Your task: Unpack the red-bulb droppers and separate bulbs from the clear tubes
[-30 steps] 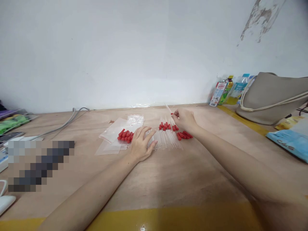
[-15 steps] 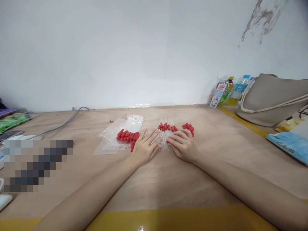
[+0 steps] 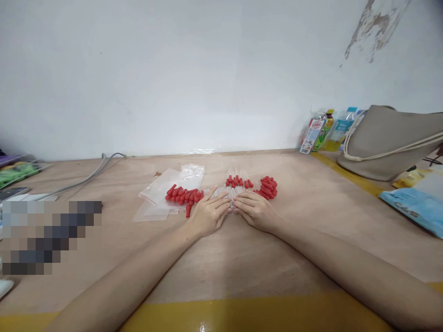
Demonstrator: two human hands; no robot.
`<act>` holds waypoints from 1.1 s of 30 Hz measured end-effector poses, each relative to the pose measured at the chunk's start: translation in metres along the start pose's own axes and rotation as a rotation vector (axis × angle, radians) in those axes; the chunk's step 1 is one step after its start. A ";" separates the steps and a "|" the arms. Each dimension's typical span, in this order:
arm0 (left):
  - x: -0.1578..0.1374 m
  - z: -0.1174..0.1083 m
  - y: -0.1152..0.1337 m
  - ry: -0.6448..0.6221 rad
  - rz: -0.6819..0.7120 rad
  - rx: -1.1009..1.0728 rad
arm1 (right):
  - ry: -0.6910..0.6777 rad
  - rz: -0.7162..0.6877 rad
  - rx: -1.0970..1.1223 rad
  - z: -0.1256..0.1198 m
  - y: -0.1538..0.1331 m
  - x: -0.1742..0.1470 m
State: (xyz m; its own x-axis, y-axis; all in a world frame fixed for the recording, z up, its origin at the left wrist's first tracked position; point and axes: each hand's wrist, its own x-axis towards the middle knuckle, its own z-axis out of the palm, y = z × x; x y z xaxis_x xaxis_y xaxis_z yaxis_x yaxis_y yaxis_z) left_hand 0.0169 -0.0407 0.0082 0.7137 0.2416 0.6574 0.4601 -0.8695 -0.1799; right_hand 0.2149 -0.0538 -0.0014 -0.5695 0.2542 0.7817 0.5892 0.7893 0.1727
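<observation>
Clear thin tubes point(image 3: 232, 192) lie in a cluster at the middle of the table, partly covered by both hands. My left hand point(image 3: 208, 212) rests over their left side with its fingers stretched out. From the other side my right hand point(image 3: 258, 210) lies on them, fingers extended, its tips close to the left fingertips. Just beyond are several droppers point(image 3: 238, 180), clear tubes with red bulbs on their near ends. Red rubber bulbs point(image 3: 182, 195) form a pile left of my left hand, and more red bulbs point(image 3: 269, 186) sit by my right hand.
Clear plastic bags point(image 3: 157, 186) lie under and beside the left pile. A grey cable point(image 3: 93, 171) runs across the left side. Bottles and a carton point(image 3: 311, 136), a grey bag point(image 3: 387, 143) and a blue packet point(image 3: 411, 207) stand at the right. A wall closes off the back.
My right hand has moved left, closer to my left hand, drawing the tubes together. More of the right pile of red bulbs shows. My left hand has barely shifted.
</observation>
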 end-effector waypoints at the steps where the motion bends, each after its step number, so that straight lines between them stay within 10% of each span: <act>1: 0.000 0.000 0.000 0.001 0.007 -0.013 | 0.010 -0.016 0.015 0.000 0.000 0.000; 33: -0.011 -0.009 0.001 -0.065 -0.013 -0.253 | 0.012 -0.203 -0.040 -0.020 0.001 -0.008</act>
State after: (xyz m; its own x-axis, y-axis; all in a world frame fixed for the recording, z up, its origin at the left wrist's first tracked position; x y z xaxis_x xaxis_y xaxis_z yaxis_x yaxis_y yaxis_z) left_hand 0.0052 -0.0482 0.0076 0.7447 0.2739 0.6086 0.3287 -0.9442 0.0227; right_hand 0.2313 -0.0664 0.0041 -0.6723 0.0856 0.7353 0.4855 0.8008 0.3507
